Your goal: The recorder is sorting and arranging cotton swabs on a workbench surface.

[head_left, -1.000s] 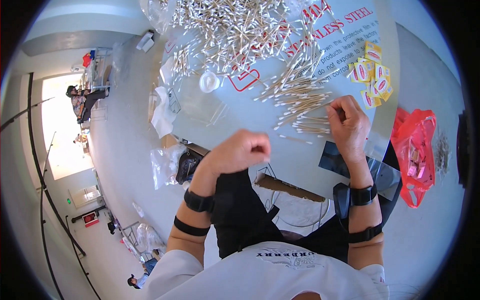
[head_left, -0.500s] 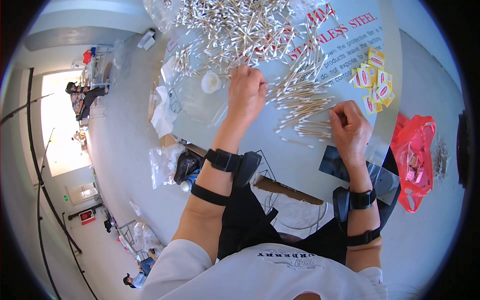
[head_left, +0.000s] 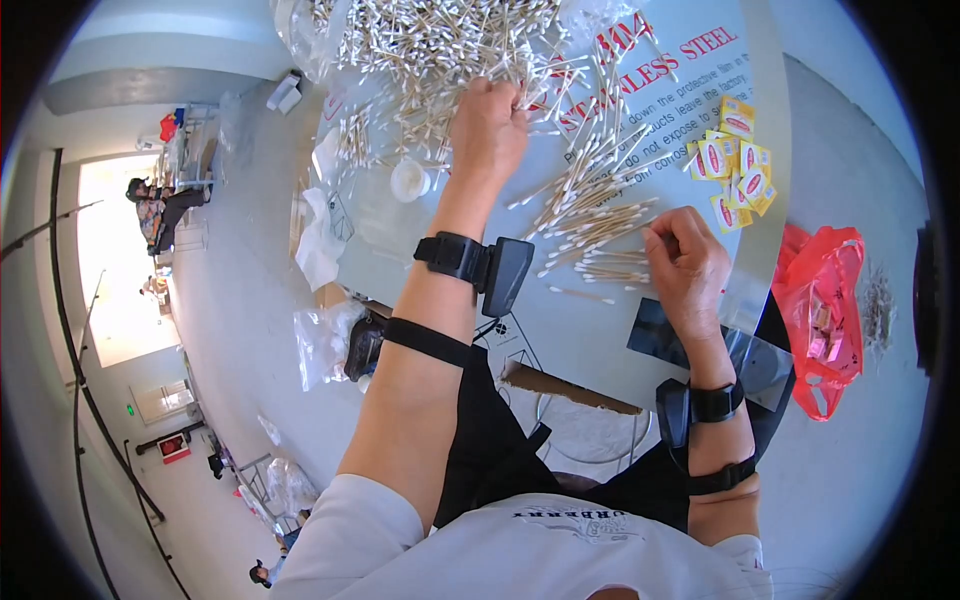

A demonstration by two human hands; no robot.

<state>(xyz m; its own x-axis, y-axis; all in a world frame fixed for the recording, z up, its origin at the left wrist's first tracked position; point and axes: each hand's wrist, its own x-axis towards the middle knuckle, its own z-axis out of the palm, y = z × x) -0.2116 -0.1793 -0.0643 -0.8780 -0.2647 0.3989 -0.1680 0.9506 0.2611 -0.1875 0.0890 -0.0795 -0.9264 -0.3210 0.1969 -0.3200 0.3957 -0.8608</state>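
Note:
A big heap of cotton swabs [head_left: 430, 45] with white tips and pale sticks covers the far part of the table. My left hand [head_left: 488, 135] is at its near edge, fingers curled down among the swabs; the fingertips are hidden, so what they hold cannot be made out. Closer to me, a looser, roughly aligned bunch of swabs [head_left: 600, 220] fans across the table. At its right end rests my right hand [head_left: 688, 262], thumb and fingers drawn together beside the stick ends. Whether a swab sits in that pinch is unclear. A small round white tub [head_left: 409, 181] stands left of my left wrist.
Yellow-and-white packets [head_left: 738, 160] lie by the table's right edge. Beyond it hangs a red plastic bag [head_left: 822, 300] with small pink boxes. Crumpled clear plastic [head_left: 325, 340] is at the left edge. A dark sheet [head_left: 660, 330] lies under my right wrist. Other people sit far left.
My left hand has moved away from me, from beside the aligned bunch to the heap's edge. My right hand stays by the bunch's right end, fingers still drawn together.

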